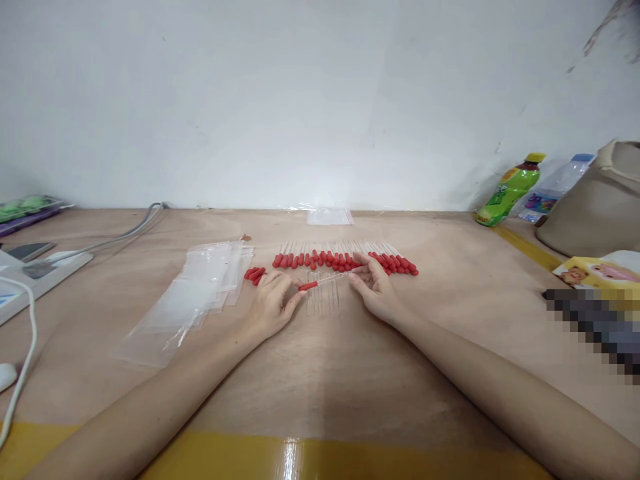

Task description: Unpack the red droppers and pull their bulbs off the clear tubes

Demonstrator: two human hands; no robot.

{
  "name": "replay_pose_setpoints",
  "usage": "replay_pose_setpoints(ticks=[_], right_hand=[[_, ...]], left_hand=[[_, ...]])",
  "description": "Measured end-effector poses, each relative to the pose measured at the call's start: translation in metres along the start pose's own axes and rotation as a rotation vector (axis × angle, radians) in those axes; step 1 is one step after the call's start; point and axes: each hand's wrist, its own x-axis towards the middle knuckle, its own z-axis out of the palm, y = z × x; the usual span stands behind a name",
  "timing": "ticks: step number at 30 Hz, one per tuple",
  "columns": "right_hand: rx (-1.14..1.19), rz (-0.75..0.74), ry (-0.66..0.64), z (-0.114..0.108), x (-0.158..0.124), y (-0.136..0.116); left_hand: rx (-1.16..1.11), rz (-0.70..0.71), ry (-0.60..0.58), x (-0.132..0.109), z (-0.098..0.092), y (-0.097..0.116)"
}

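My left hand [275, 300] pinches the red rubber bulb [309, 286] of a glass dropper between thumb and fingers. The dropper's clear tube [333, 277] slants up to the right, and my right hand [374, 288] has its far end between thumb and fingertips. Beneath it, several bare glass tubes [323, 303] lie side by side on the table. Loose red bulbs [255, 274] form a small pile beside my left hand, which partly covers them. Behind both hands runs a row of red-bulbed droppers [300, 259], thin ends toward the wall; my right fingers hide part of it.
Overlapping clear plastic bags [200, 287] lie left of my hands, and another bag [330, 217] rests by the wall. A white cable [31, 333] and a phone [31, 251] are far left. Far right stand a green bottle [510, 190], a clear bottle [555, 190] and a beige bag [590, 200].
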Motion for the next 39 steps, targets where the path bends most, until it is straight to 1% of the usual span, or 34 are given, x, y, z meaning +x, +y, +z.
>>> replay_pose_setpoints(ticks=[4, 6, 9, 12, 15, 17, 20, 24, 27, 33, 36, 39], right_hand=[[-0.242, -0.324, -0.124, -0.008, -0.002, -0.007], [-0.331, -0.423, -0.138, -0.008, -0.003, -0.007], [-0.428, -0.514, -0.166, -0.005, -0.005, -0.007], [-0.473, -0.549, -0.174, -0.004, -0.009, -0.010], [-0.473, -0.573, -0.198, -0.004, -0.012, -0.015], [-0.465, -0.587, -0.230, -0.003, -0.013, -0.019], [-0.463, -0.565, -0.251, -0.001, -0.013, -0.021], [-0.437, -0.541, -0.265, 0.002, -0.013, -0.020], [-0.400, -0.549, -0.251, 0.004, -0.014, -0.020], [-0.384, -0.634, -0.202, 0.006, -0.018, -0.016], [-0.390, -0.683, -0.199, 0.007, -0.019, -0.015], [-0.400, -0.695, -0.207, 0.005, -0.020, -0.016]], left_hand=[[-0.005, 0.080, -0.001, -0.001, 0.004, 0.000], [-0.020, 0.136, -0.002, -0.002, 0.004, 0.002], [-0.042, 0.198, 0.002, -0.001, 0.002, 0.007], [0.000, 0.215, 0.034, 0.000, 0.002, 0.013], [0.050, 0.267, 0.002, 0.003, 0.005, 0.020], [0.041, 0.318, -0.003, 0.004, 0.009, 0.023], [0.010, 0.357, 0.033, 0.006, 0.014, 0.025], [-0.001, 0.350, 0.050, 0.006, 0.015, 0.026], [0.012, 0.359, 0.043, 0.007, 0.013, 0.026], [0.065, 0.417, 0.063, 0.007, 0.010, 0.028], [0.068, 0.427, 0.041, 0.006, 0.009, 0.028], [0.048, 0.422, 0.011, 0.004, 0.009, 0.028]])
